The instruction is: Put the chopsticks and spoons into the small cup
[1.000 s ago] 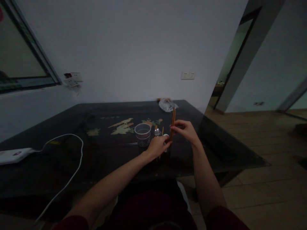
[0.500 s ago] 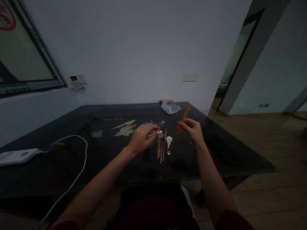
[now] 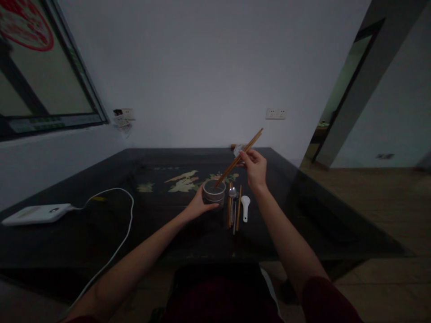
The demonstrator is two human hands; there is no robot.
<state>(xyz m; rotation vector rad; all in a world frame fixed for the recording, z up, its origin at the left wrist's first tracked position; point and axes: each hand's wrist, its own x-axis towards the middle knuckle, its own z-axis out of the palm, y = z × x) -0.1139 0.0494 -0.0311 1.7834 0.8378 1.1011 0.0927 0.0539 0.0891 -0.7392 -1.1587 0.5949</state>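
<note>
My left hand (image 3: 199, 205) is wrapped round the near left side of a round grey cup (image 3: 214, 196) on the dark table. My right hand (image 3: 254, 168) pinches a pair of wooden chopsticks (image 3: 239, 157), slanted, with their lower ends at the cup's mouth. Whether the tips touch the inside cannot be made out. Just right of the cup lie a metal spoon (image 3: 232, 193) and several more chopsticks (image 3: 239, 208) side by side. A white soup spoon (image 3: 245, 207) rests to their right.
A white power bank (image 3: 37, 214) with a white cable (image 3: 130, 215) lies on the table's left. Behind my right hand is a crumpled plastic bag (image 3: 237, 149), partly hidden. The wall with a socket (image 3: 275, 114) bounds the far edge of the table (image 3: 161, 242).
My left hand has left the loose utensils and now holds the cup. My right hand has carried the chopsticks up and left, bringing their lower ends from beside the white spoon to the cup.
</note>
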